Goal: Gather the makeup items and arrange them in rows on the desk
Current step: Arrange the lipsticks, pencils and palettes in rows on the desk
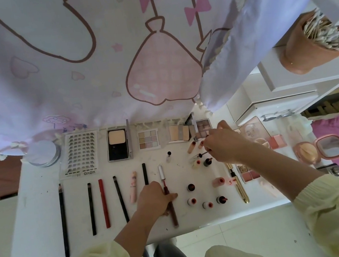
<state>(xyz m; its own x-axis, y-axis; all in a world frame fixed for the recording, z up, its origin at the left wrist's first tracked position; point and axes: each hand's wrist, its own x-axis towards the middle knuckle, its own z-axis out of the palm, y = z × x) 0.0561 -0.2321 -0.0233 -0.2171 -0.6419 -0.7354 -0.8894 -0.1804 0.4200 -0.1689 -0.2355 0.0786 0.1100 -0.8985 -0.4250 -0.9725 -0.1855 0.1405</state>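
Observation:
Makeup lies in rows on the white desk [41,246]. At the back stand a round jar [43,153], a lash sheet [81,154], a powder compact [118,143] and an eyeshadow palette [148,140]. Black and red pencils [91,208] lie side by side at the front left. My left hand [155,198] holds a dark red lip gloss tube [172,211] against the desk. My right hand [223,142] pinches a thin applicator wand [205,153] above small round-capped bottles [207,162]. Several more small bottles [191,187] stand at the front.
A pink and lilac curtain [110,60] hangs over the desk's back edge. At the right lie a gold tube [240,186], blush palettes [276,141], an open pink mirror compact [321,149] and a brown cup of cotton swabs [316,44]. My knees are below the front edge.

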